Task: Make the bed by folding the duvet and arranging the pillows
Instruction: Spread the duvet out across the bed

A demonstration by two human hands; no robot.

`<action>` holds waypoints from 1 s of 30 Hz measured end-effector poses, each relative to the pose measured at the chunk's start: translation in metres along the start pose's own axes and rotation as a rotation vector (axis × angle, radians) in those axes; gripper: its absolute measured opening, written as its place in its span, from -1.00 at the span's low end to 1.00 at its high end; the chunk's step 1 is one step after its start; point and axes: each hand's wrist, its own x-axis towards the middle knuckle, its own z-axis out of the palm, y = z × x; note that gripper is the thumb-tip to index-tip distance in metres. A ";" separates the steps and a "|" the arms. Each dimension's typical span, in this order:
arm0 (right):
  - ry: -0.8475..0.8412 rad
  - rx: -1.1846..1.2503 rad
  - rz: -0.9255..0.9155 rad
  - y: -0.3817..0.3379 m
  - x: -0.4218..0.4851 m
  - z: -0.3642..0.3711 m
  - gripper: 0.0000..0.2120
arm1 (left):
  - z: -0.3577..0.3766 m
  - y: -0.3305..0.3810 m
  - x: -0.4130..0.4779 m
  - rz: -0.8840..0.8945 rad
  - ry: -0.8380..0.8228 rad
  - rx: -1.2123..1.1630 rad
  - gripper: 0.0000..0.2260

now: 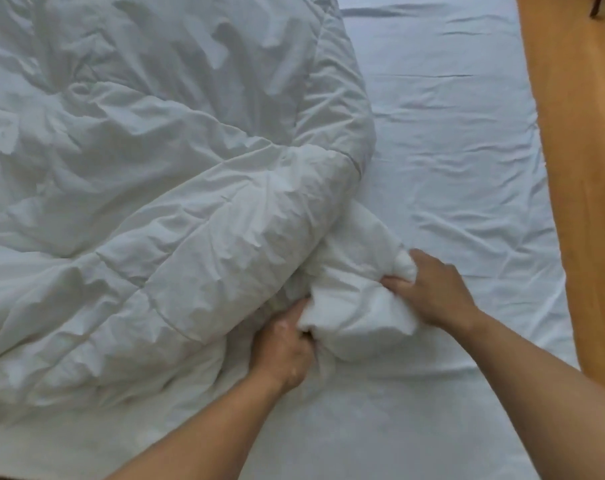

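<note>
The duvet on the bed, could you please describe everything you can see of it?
The duvet is white, thick and quilted, with stitched seams and many creases. It lies bunched in a rumpled heap over the left part of the bed, on the pale sheet, not yet folded flat. Its near corner is gathered into a puffy wad: the left hand grips its near side and the right hand grips its right end.

— What sort of place was it?
— A bedroom, in a home by the look of it.
— What showed that?
— A bed (363, 431) under a creased white sheet (450, 150), with a rumpled white duvet (138, 174) heaped over much of it.
— Anything past the bed?
— Warm wooden floor (578, 140) ran along its right edge, and a dark leg (597, 6) showed at the top corner.
</note>
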 end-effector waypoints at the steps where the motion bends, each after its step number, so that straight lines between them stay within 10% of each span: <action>1: 0.032 -0.004 0.032 0.018 -0.019 -0.012 -0.69 | 0.005 0.017 -0.013 0.076 -0.019 -0.055 -0.49; 10: 0.002 -0.268 0.715 0.248 -0.149 -0.043 -0.67 | 0.112 0.152 -0.090 0.260 -0.760 -0.153 -0.32; 12: -0.010 -0.190 0.592 0.275 -0.139 -0.037 -0.50 | 0.088 0.138 -0.094 0.327 -0.703 -0.098 -0.31; 15: 0.232 -0.160 0.496 0.149 -0.118 -0.050 -0.36 | 0.010 0.097 -0.097 0.283 -0.486 -0.158 -0.46; 20: 0.422 0.135 -0.264 -0.100 -0.115 -0.043 -0.41 | -0.142 0.023 -0.105 0.062 -0.064 -0.261 -0.80; 26: -0.045 -0.088 -0.637 -0.251 -0.134 0.048 -0.50 | -0.254 -0.121 -0.053 -0.397 0.414 0.073 -0.53; 30: -0.441 -0.209 -0.559 -0.288 -0.136 0.108 -0.27 | -0.278 -0.224 -0.034 -0.825 0.330 -0.239 -0.06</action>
